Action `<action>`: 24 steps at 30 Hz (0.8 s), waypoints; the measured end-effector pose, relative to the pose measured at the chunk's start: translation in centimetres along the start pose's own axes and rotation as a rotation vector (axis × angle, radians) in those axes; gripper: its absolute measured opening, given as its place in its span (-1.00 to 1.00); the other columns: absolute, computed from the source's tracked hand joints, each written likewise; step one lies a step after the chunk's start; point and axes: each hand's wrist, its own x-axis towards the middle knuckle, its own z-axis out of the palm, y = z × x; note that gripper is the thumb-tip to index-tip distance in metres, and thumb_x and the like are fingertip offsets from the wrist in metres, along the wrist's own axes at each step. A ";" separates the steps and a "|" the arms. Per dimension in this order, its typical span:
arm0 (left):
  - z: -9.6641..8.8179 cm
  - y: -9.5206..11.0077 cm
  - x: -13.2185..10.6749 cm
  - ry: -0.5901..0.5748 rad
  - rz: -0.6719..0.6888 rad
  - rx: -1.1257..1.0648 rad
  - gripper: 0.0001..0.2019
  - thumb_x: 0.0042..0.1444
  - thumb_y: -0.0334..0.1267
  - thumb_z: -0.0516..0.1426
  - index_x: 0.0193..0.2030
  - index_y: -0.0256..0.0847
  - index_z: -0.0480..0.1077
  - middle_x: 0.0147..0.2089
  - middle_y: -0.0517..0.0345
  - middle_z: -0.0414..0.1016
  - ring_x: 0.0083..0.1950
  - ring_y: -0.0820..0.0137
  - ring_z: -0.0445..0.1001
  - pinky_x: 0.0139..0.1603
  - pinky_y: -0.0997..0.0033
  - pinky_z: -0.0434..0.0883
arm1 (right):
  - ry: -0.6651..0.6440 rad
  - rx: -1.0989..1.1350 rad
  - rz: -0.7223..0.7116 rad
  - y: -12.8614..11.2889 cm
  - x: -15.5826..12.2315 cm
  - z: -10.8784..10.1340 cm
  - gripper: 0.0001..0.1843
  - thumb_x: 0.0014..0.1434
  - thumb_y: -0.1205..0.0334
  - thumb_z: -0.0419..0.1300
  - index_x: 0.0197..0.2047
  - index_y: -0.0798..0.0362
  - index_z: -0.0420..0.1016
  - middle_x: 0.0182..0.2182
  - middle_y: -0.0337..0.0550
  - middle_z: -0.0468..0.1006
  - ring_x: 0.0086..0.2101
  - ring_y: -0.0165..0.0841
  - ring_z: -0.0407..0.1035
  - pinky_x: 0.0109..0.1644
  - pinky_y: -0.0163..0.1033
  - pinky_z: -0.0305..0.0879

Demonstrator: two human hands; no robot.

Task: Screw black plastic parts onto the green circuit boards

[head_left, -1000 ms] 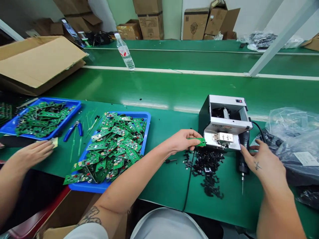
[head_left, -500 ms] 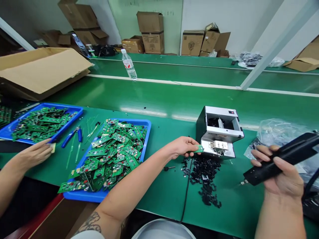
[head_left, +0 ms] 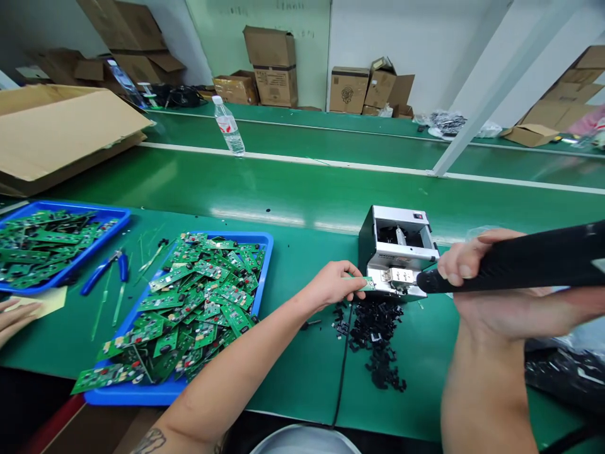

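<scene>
My left hand (head_left: 333,284) pinches a small green circuit board (head_left: 364,283) and holds it against the front of a small grey machine (head_left: 396,251). My right hand (head_left: 496,287) is wrapped round a black electric screwdriver (head_left: 510,260), held level with its tip over the machine's metal front plate. A heap of small black plastic parts (head_left: 378,337) lies on the green table just below the machine. A black cable (head_left: 344,362) runs from there toward the table's near edge.
A blue tray (head_left: 258,277) piled with green boards sits left of my arm; a second blue tray (head_left: 104,230) lies farther left. Blue pliers (head_left: 106,268) lie between them. Another person's hand (head_left: 12,315) rests at the left edge. A water bottle (head_left: 228,126) stands on the conveyor. Cardboard boxes line the back.
My right hand picked the black screwdriver up from the table beside the machine and swung it up and left, bringing its tip to the machine's front. My left hand stayed put with the board.
</scene>
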 end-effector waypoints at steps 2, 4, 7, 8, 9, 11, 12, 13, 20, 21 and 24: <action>0.1 0.2 -0.2 -0.008 0.000 0.001 -0.82 0.06 -0.21 0.20 -0.28 -0.27 0.37 -0.42 0.08 0.56 -0.56 0.57 0.27 -0.52 0.54 0.18 | -0.002 -0.048 -0.022 0.7 0.2 0.9 -0.15 -0.07 -0.61 -0.04 -0.36 0.04 0.60 -0.69 -0.16 0.37 -0.67 -0.32 0.26 -0.58 -0.17 0.17; 0.1 0.4 -0.4 -0.011 0.003 0.002 -0.83 0.07 -0.22 0.19 -0.26 -0.27 0.38 -0.43 0.09 0.56 -0.55 0.57 0.27 -0.52 0.55 0.17 | -0.018 -0.056 -0.046 1.4 0.2 1.4 -0.13 -0.07 -0.62 -0.07 -0.38 0.03 0.59 -0.71 -0.18 0.38 -0.71 -0.34 0.25 -0.63 -0.20 0.15; 0.1 0.3 -0.4 -0.014 0.016 0.005 -0.82 0.08 -0.20 0.18 -0.23 -0.26 0.40 -0.43 0.11 0.55 -0.56 0.57 0.26 -0.52 0.55 0.17 | -0.013 -0.039 -0.057 2.0 0.1 1.6 -0.14 -0.06 -0.62 -0.09 -0.39 0.01 0.58 -0.73 -0.22 0.37 -0.73 -0.36 0.23 -0.67 -0.24 0.14; 0.1 0.1 -0.3 -0.015 0.021 0.004 -0.81 0.08 -0.19 0.18 -0.22 -0.26 0.40 -0.44 0.12 0.55 -0.56 0.57 0.25 -0.52 0.55 0.17 | 0.000 -0.037 -0.049 2.2 0.0 1.5 -0.15 -0.06 -0.62 -0.09 -0.40 0.01 0.57 -0.74 -0.23 0.36 -0.74 -0.37 0.22 -0.67 -0.25 0.14; 0.1 0.0 -0.3 -0.016 0.027 0.004 -0.80 0.08 -0.18 0.18 -0.22 -0.26 0.40 -0.44 0.12 0.55 -0.57 0.57 0.25 -0.53 0.55 0.16 | 0.015 -0.038 -0.037 2.2 0.0 1.5 -0.14 -0.06 -0.62 -0.10 -0.40 0.02 0.56 -0.74 -0.23 0.36 -0.74 -0.38 0.22 -0.67 -0.26 0.13; 0.1 -0.4 -0.1 -0.017 0.039 0.008 -0.80 0.08 -0.17 0.18 -0.21 -0.25 0.41 -0.44 0.14 0.54 -0.57 0.58 0.23 -0.54 0.55 0.15 | 0.034 -0.037 -0.014 2.3 0.0 1.3 -0.14 -0.07 -0.63 -0.09 -0.40 0.03 0.55 -0.75 -0.24 0.34 -0.74 -0.39 0.21 -0.67 -0.27 0.14; 0.1 -0.5 0.0 -0.013 0.042 0.013 -0.80 0.08 -0.17 0.18 -0.21 -0.25 0.41 -0.44 0.14 0.54 -0.58 0.58 0.22 -0.54 0.55 0.14 | 0.032 -0.035 -0.009 2.3 -0.1 1.2 -0.13 -0.07 -0.63 -0.09 -0.38 0.03 0.56 -0.74 -0.25 0.34 -0.74 -0.39 0.21 -0.66 -0.26 0.14; 0.1 -0.7 0.1 -0.009 0.043 0.019 -0.79 0.08 -0.17 0.18 -0.20 -0.25 0.41 -0.44 0.15 0.54 -0.58 0.58 0.22 -0.55 0.55 0.12 | 0.021 -0.032 -0.010 2.3 -0.1 1.2 -0.12 -0.08 -0.64 -0.10 -0.37 0.03 0.56 -0.74 -0.24 0.35 -0.74 -0.39 0.21 -0.66 -0.26 0.15; 0.2 -1.1 0.2 -0.018 0.074 0.012 -0.75 0.08 -0.13 0.18 -0.21 -0.27 0.40 -0.43 0.11 0.54 -0.57 0.58 0.22 -0.56 0.56 0.13 | -0.042 -0.052 0.034 1.6 -0.9 1.3 -0.12 -0.05 -0.62 -0.09 -0.29 0.02 0.60 -0.73 -0.20 0.36 -0.72 -0.36 0.22 -0.64 -0.21 0.16; 0.2 -1.2 0.3 -0.019 0.079 0.010 -0.75 0.08 -0.12 0.18 -0.21 -0.27 0.40 -0.43 0.10 0.54 -0.57 0.58 0.22 -0.56 0.57 0.14 | -0.030 -0.053 0.044 1.3 -0.9 1.6 -0.11 -0.06 -0.63 -0.10 -0.30 0.02 0.60 -0.73 -0.20 0.35 -0.72 -0.36 0.22 -0.63 -0.20 0.16; 0.2 -1.4 0.4 -0.019 0.091 0.007 -0.74 0.08 -0.11 0.18 -0.22 -0.26 0.40 -0.42 0.09 0.54 -0.56 0.57 0.24 -0.56 0.57 0.15 | -0.026 -0.040 0.071 0.5 -0.3 2.7 -0.12 -0.12 -0.65 -0.06 -0.41 0.04 0.56 -0.72 -0.18 0.33 -0.71 -0.34 0.21 -0.63 -0.17 0.16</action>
